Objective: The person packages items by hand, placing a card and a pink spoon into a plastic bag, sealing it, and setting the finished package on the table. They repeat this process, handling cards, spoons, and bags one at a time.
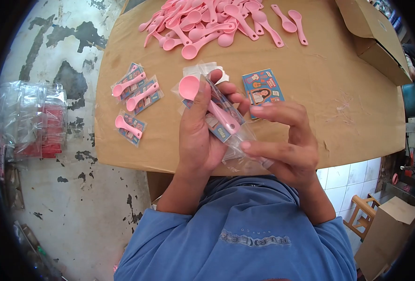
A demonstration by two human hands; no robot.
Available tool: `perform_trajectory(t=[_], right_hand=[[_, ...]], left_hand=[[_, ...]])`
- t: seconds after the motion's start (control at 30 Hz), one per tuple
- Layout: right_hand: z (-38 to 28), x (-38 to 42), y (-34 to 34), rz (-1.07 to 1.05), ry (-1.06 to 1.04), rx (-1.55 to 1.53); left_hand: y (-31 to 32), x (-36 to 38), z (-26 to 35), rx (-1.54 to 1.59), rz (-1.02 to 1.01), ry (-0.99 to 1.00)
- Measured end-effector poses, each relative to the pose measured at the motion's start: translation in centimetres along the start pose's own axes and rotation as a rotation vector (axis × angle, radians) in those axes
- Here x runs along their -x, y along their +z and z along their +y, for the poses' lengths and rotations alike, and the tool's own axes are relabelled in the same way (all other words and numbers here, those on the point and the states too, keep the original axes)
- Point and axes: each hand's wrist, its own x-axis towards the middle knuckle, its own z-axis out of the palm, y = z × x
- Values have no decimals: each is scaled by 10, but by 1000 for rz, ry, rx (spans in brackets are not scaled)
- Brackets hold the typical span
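Note:
My left hand (200, 136) is wrapped round a clear plastic bag that holds a pink spoon (224, 117) and a printed card (217, 130). The spoon's bowl points up and left, its handle down and right. At the bag's lower right end, my right hand (289, 140) has its fingers bent round the clear plastic flap (256, 152). Just beyond my hands lies a stack of printed cards (263, 86). White and clear bags (205, 69) lie partly hidden behind my left hand.
A large heap of pink spoons (207, 23) covers the table's far side. Several bagged spoons (135, 93) lie at the left. An open cardboard box (376, 37) stands at the back right, and another box (387, 234) is on the floor beside a wooden stool (363, 215).

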Motion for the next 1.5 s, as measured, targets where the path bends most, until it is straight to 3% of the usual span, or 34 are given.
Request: perform_trajectory(t=[0.13,0.23,0.43,0.67,0.73,0.87,0.9,1.03,1.23,1.33,1.5], right_hand=[[-1,5,-12,79,148,-267],[-2,4,-6,187,375,-181],[5,-2,3,35,133,242],[9,-10,-1,30,-15,161],[5,-9,-7,63,60,-12],[-2,-1,-17,167,318,-370],[-2,-3,-15,169,370,-362],[-3,-8,-12,52,561,-410],[-4,-2,-5,230,662,-391],[3,-7,-8,326,347,89],[5,-25,-5,272,62,384]], left_hand=[[0,4,9,85,28,-42],[0,2,12,129,2,-91],[21,1,4,27,-9,-120],[21,4,-10,-100,-14,-230],[16,6,-9,-99,19,-201],[19,5,-2,-604,-93,3],[18,6,1,-555,-177,-58],[28,12,-2,-803,-190,-112],[18,15,-5,-897,-111,-73],[30,19,-9,-897,-58,22],[31,30,-7,-1281,-79,45]])
